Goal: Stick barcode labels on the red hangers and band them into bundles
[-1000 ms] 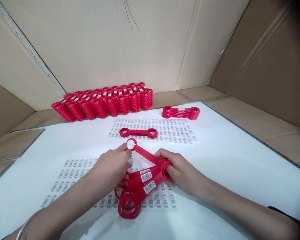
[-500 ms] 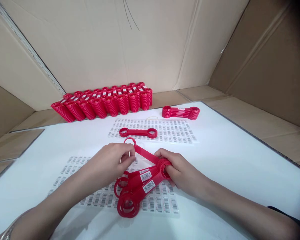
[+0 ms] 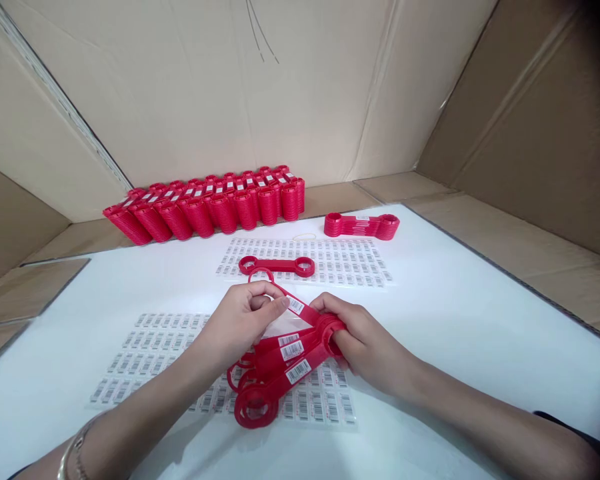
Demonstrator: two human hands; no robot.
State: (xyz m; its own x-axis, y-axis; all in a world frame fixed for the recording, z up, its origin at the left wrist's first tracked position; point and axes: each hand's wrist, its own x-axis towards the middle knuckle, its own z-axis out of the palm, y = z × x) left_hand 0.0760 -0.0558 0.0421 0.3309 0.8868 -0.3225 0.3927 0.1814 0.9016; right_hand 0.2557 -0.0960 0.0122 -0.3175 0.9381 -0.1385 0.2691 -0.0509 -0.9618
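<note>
Cardboard panels [image 3: 330, 100] wall in a white table [image 3: 455, 300] on three sides, like the inside of a big opened box. At the back left, against the cardboard, lies a long row of stacked wrenches [image 3: 205, 203], red, with white labels on top. Nearer, a sheet of barcode labels [image 3: 150, 353] lies flat under the person's arms. The left hand [image 3: 240, 320] is closed, thumb and fingers pinched on the bar of the top wrench [image 3: 296, 307], beside its barcode sticker. This wrench is raised above a fan of red wrenches [image 3: 280, 363] that rests on the near sheet. Beyond them, a single wrench [image 3: 277, 266] lies on a second label sheet [image 3: 340, 263], with a rubber band [image 3: 304, 236] just behind. The right hand [image 3: 360, 340] is clamped on the gathered ring ends of the fan. Farther right at the back sits a short stack of wrenches [image 3: 361, 226].
</note>
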